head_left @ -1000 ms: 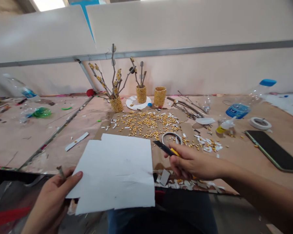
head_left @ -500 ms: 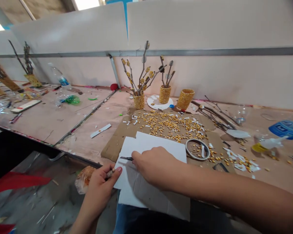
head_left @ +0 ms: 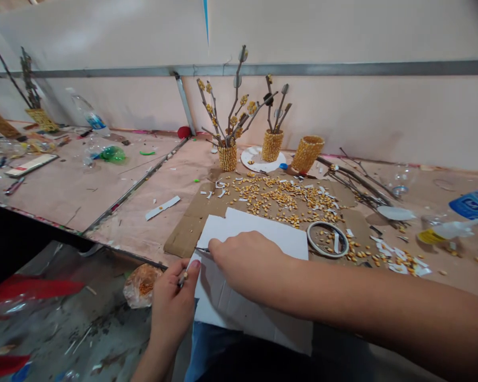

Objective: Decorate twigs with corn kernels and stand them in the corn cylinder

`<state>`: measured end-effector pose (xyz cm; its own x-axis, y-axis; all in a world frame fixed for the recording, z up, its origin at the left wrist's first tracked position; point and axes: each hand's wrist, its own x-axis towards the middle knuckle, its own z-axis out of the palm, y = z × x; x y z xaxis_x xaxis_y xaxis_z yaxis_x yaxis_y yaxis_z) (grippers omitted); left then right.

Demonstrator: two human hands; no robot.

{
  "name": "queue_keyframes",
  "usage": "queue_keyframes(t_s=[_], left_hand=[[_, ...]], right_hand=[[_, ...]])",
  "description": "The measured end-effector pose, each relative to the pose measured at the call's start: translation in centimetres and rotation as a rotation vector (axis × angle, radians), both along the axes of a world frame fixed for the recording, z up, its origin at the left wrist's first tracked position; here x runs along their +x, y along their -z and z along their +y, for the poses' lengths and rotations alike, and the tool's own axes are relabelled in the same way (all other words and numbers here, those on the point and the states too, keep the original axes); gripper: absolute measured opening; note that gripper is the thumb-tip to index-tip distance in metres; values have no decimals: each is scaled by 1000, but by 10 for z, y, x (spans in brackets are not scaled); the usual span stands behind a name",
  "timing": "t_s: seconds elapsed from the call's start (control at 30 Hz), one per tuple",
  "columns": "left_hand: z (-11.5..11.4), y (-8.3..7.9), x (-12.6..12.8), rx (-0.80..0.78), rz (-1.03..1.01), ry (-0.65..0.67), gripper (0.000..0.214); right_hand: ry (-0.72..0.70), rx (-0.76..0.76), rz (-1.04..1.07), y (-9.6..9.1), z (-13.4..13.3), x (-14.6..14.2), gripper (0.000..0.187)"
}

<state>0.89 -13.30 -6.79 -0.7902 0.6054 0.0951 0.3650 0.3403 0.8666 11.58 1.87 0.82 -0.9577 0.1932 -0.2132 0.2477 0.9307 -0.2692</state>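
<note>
A white sheet of card (head_left: 258,239) lies over the table's front edge and my lap. My right hand (head_left: 245,261) is closed round a utility knife, whose dark blade tip (head_left: 202,249) rests on the sheet's left side. My left hand (head_left: 174,302) pinches the sheet's left edge together with a small twig (head_left: 182,279). Behind the sheet, a brown cardboard mat (head_left: 187,231) carries scattered corn kernels (head_left: 279,197) and white paper scraps.
Three corn-covered pots (head_left: 228,157) stand at the back, two with twigs. A tape ring (head_left: 327,239), a glue bottle (head_left: 442,232), loose twigs (head_left: 358,185) and a plastic bottle (head_left: 472,204) lie right. A bag of kernels (head_left: 141,285) hangs below the table edge.
My right hand carried the knife from the right of the sheet across to its left edge. The sheet settled lower onto my lap. The view swung left.
</note>
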Motion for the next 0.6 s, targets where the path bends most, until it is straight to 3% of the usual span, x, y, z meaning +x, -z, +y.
queue_keyframes(t_s=[0.3,0.6], left_hand=[[-5,8,15,124,-253,-135,29],[-8,0,17,40,-139,-246,29]], right_hand=[[17,-9,-8,2,3,22,24],[75,76,-144,30,17,89,22]])
